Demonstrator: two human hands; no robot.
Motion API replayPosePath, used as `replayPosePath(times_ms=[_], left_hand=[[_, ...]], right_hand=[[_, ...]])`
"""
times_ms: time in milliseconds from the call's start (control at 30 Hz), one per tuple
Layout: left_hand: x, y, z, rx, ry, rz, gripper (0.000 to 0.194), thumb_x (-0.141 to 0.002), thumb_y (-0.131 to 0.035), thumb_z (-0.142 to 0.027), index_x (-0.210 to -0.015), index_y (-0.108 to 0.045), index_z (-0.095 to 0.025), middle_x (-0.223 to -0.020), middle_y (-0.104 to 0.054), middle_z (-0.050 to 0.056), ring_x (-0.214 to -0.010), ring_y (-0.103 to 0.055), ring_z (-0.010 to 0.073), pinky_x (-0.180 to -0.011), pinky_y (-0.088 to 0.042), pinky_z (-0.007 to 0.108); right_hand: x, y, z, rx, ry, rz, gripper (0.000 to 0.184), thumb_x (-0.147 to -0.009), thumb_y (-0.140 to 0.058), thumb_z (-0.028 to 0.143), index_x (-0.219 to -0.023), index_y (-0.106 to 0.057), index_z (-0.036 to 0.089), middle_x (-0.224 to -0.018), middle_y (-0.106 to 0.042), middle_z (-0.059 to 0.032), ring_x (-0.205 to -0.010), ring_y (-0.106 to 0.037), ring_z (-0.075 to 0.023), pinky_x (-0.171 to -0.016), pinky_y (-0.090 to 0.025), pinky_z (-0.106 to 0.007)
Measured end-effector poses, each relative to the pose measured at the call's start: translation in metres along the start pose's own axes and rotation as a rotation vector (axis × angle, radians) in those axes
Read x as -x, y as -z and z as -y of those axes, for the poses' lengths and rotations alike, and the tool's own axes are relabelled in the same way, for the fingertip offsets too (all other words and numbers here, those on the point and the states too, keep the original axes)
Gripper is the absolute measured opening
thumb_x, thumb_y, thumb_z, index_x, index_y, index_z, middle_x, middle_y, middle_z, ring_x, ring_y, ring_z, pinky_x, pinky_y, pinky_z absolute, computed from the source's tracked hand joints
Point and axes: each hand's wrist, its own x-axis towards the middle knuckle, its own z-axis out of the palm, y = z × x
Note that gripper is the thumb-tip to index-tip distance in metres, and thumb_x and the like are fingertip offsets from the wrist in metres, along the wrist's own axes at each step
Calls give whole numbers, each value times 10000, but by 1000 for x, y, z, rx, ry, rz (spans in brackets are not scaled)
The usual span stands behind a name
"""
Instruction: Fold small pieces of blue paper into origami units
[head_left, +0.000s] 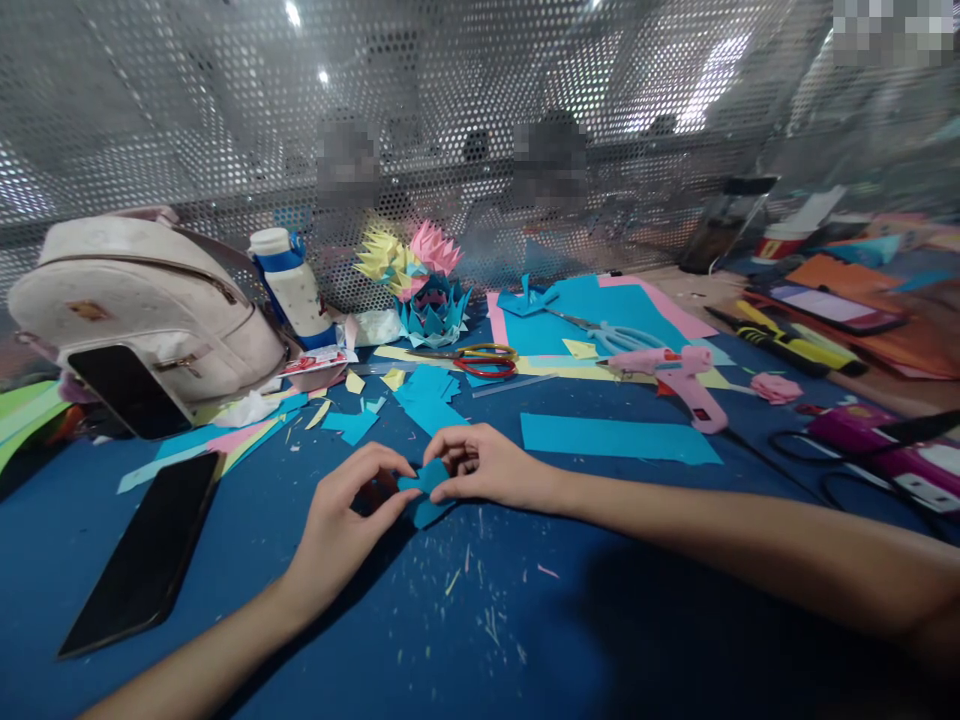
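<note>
Between my two hands is a small piece of blue paper (429,478), low over the blue table. My left hand (352,500) pinches its left side between thumb and fingers. From the right, my right hand (487,468) grips the other side with thumb and bent fingers. Part of the paper is hidden by the fingertips. Just behind the hands lie blue paper pieces (431,398). A long blue paper strip (619,438) rests to the right, near a pink glue gun (679,378).
Red-and-yellow-handled scissors (487,358) lie behind the hands, before folded paper flowers (431,310). Light-blue-handled scissors (622,335) rest on blue sheets. Leftward are a dark tablet-like device (146,550), a phone (127,390), a white backpack (142,300) and a bottle (292,285). A purple power strip (885,450) sits right.
</note>
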Motion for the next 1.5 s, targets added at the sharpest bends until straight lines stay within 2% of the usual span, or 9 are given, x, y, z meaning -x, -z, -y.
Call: replayPosePath(times_ms=[133,333,600,700,867,1033,1200,1400,1500], left_hand=[[-1,0,1,-9,40,32,40,-832,-649,-211,-816,-616,-197,-869,-599,3,-671,-536,108,-576,-407,209],[-2,-2,5,15,207,20,115,-809,-662,-251,-888,-597,-198,-682,-558,-37,-549,-495,105,-520,-388,214],[-1,-1,4,51,202,8,151,-807,-661,-253,-939,-603,-211,-807,-603,-10,-600,-523,112,-550,-416,221],[-1,-1,4,42,167,15,104,-811,-656,-249,-897,-617,-206,-855,-602,2,-616,-519,110,-557,-416,221],[-4,-1,5,46,186,29,103,-809,-661,-256,-886,-622,-201,-761,-572,-16,-565,-480,103,-518,-384,212],[-5,0,4,56,177,33,93,-811,-657,-276,-844,-634,-192,-829,-590,5,-592,-494,106,-523,-384,211],[-5,0,4,61,238,35,147,-800,-667,-286,-895,-608,-192,-666,-544,-31,-530,-463,105,-502,-368,208],[-3,-1,5,79,219,25,138,-801,-659,-281,-848,-580,-179,-835,-601,18,-586,-495,107,-529,-396,215],[-2,-1,4,75,240,30,146,-798,-662,-287,-851,-576,-180,-766,-589,1,-566,-481,105,-513,-381,208]], right_hand=[[0,-1,1,20,12,-33,284,-673,-773,262,-876,-602,162,-609,-440,72,-557,-384,-70,-529,-344,-208],[1,0,4,85,48,-17,271,-714,-751,261,-922,-604,169,-597,-408,80,-534,-361,-65,-504,-324,-204],[2,0,5,91,49,-11,279,-731,-742,268,-944,-593,165,-599,-407,83,-530,-373,-60,-498,-321,-195],[1,0,6,88,43,-8,280,-734,-740,261,-950,-592,163,-599,-402,84,-529,-368,-58,-495,-317,-192],[3,0,8,102,54,-5,276,-743,-732,267,-958,-593,164,-603,-406,82,-534,-367,-59,-500,-316,-194],[4,-1,10,103,48,2,271,-750,-724,275,-961,-589,169,-605,-389,81,-540,-366,-64,-502,-313,-198],[3,-1,9,92,44,-12,276,-753,-720,297,-962,-587,174,-597,-365,82,-541,-340,-70,-501,-303,-202],[3,-1,5,98,44,-20,293,-761,-708,304,-989,-578,171,-605,-381,80,-556,-354,-73,-525,-316,-211],[3,-1,5,98,52,-27,286,-759,-710,299,-983,-583,173,-600,-389,81,-552,-357,-70,-523,-316,-206]])
